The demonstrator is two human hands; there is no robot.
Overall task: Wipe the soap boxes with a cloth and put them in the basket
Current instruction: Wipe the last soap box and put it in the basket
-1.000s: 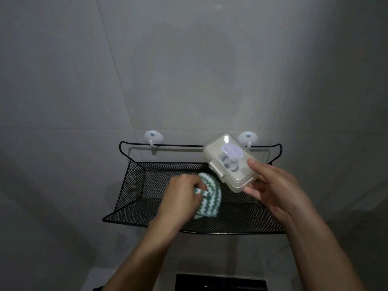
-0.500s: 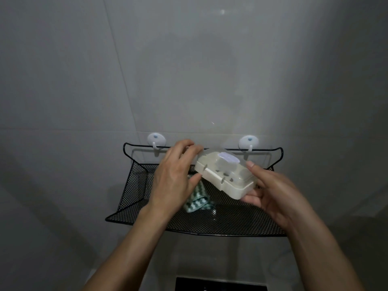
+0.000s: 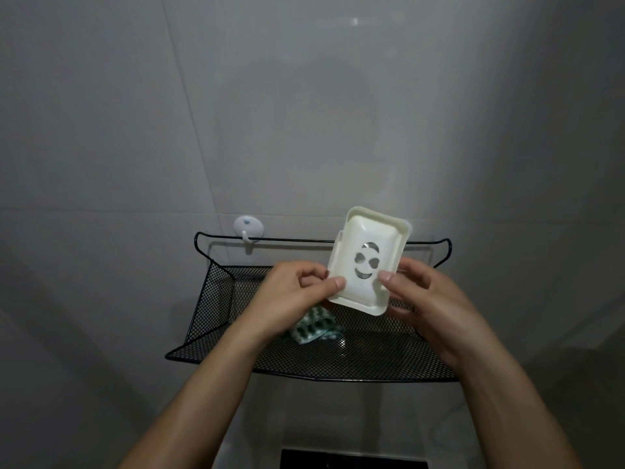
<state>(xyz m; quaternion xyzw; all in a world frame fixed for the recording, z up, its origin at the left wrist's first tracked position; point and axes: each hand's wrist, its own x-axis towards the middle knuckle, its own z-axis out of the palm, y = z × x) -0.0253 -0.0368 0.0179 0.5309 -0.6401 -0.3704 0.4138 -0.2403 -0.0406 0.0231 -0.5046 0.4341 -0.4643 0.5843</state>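
Fingers of both hands are curled round the lower edges of a cream soap box (image 3: 367, 262), thumbs pressed flat on the face turned toward the camera. The left hand (image 3: 291, 299) pinches the box's lower left edge, thumb tip on its rim; the right hand (image 3: 422, 302) grips the lower right edge, its thumb just beside the cut-out holes. The box is held tilted, nearly upright, at the centre of the frame, above the black mesh basket (image 3: 216, 319) that hangs on the grey tiled wall from a white hook (image 3: 248, 228). Both forearms rise from the bottom edge and converge toward the box. A green-and-white cloth (image 3: 316, 328) lies on the basket floor, partly hidden beneath the left hand.
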